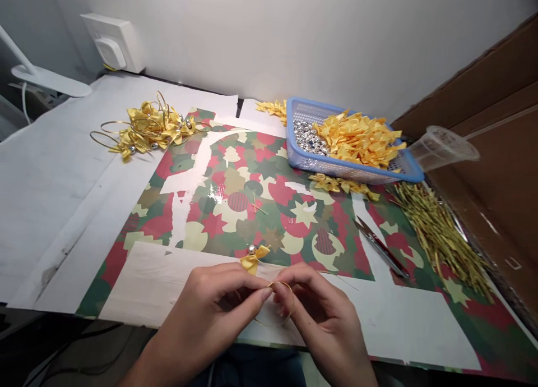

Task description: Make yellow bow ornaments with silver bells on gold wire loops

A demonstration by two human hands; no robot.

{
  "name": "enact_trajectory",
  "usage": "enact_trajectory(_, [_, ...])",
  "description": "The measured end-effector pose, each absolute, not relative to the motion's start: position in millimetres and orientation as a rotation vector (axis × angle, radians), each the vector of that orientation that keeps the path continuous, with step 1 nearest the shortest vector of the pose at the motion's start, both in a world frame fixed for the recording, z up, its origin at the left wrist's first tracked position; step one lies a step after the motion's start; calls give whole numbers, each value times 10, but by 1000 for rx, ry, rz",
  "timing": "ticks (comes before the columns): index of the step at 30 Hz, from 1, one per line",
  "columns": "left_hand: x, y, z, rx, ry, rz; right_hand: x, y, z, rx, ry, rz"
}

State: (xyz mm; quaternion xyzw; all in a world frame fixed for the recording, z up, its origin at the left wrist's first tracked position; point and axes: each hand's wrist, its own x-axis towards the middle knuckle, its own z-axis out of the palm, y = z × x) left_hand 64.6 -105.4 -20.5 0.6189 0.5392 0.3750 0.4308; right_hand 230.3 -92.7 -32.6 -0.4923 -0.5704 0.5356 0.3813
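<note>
Thin gold-coloured wire loop (271,325) is between the two bare hands, at the near edge of the table. The left hand (221,303) pinches the wire narrowly between thumb and forefinger, and the right hand (321,314) holds it likewise, its fingertips almost meeting those of the left. These fingers cover part of the loop, so I cannot tell how its ends are joined. Under the hands lies a long strip of white paper (143,286). Just beyond the fingers is a small yellow ribbon bow (254,260) with a shiny silver ball (252,249); whether it is attached to the loop is hard to make out. Beyond the strip spreads a glossy sheet printed with red, green and cream shapes (263,227), showing white torn patches. To the right rest a slim pointed tool (380,247) and a heap of thin olive-yellow strips (441,235). Farther stands a blue plastic basket with perforated walls (344,172): small silver balls (310,138) are in its left part, loose yellow bows (357,139) are heaped beside them, and its floor is mostly hidden. Near its right end a transparent plastic cup (443,147) is tilted. At far left lies a pile of wire rings with yellow bows (155,126). Behind are a pale wall (269,39), a white square wall box (111,45) and a white lamp (50,79), cut off at the left edge.
</note>
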Motion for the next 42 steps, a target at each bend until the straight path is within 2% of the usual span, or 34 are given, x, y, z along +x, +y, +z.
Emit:
enact_trajectory(3, [606, -1081, -203, 1629, 1409, 979, 2277, -924, -278, -1298, -1414, 1354])
enact_trajectory(6, [551, -1087, -214, 1731, 1624, 1022, 2271, -873, -235, -1323, -1501, 1204])
enact_trajectory(9, [537, -1058, -228, 1844, 1714, 921, 2270, -777, -235, -1278, -1705, 1059])
enact_trajectory(14, [591, -981, -248, 1877, 1667, 768, 2229, -660, -286, -1221, -1894, 1011])
enact_trajectory(24, [555, -968, -189, 1568, 1490, 845, 2213, -646, -313, -1148, -1675, 1278])
enact_trajectory(32, [563, -937, -146, 1161, 1293, 959, 2213, -618, -190, -1094, -1718, 1175])
enact_trajectory(42, [584, -940, -100, 1049, 1339, 1008, 2221, -629, -159, -1119, -1851, 1039])
